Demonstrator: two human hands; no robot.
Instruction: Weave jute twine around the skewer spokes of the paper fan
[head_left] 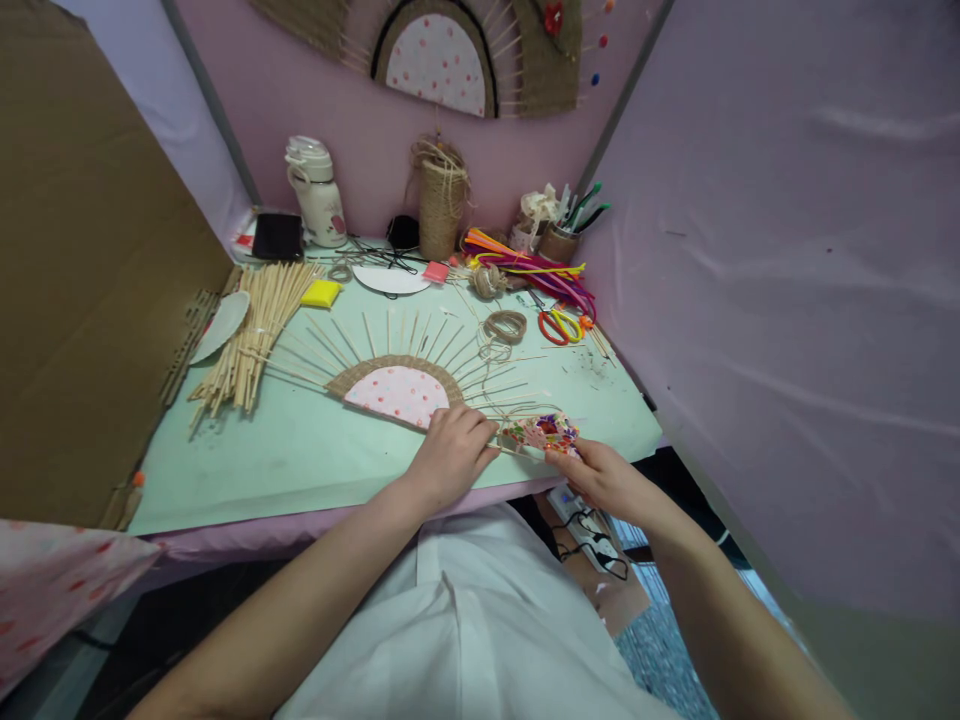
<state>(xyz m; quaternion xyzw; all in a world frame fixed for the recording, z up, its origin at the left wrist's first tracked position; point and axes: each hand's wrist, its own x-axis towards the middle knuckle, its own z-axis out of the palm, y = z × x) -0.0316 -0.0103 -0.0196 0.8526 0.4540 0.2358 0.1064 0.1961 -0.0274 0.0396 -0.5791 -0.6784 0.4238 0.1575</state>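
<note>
A half-round fan [399, 392] of thin sticks lies on the table, with a brown burlap band and a white centre dotted in pink. My left hand [453, 452] is closed over its right lower corner, fingers bent and the thumb beside the lowest stick. In my right hand [600, 478], a small flower-patterned piece [541, 432] in many colours is pinched between thumb and fingers. It lies close to the ends of the right-hand sticks, and its exact kind is unclear. Loose twine [495, 350] trails between the coil and the fan.
At the left lies a bundle of wooden sticks [259, 335]. Red and yellow scissors [559, 325], a twine coil [505, 326] and pipe cleaners [536, 270] lie at the right. A bottle [316, 195] and twine-wrapped cylinder [441, 205] stand behind. Cardboard [97, 260] walls the left side.
</note>
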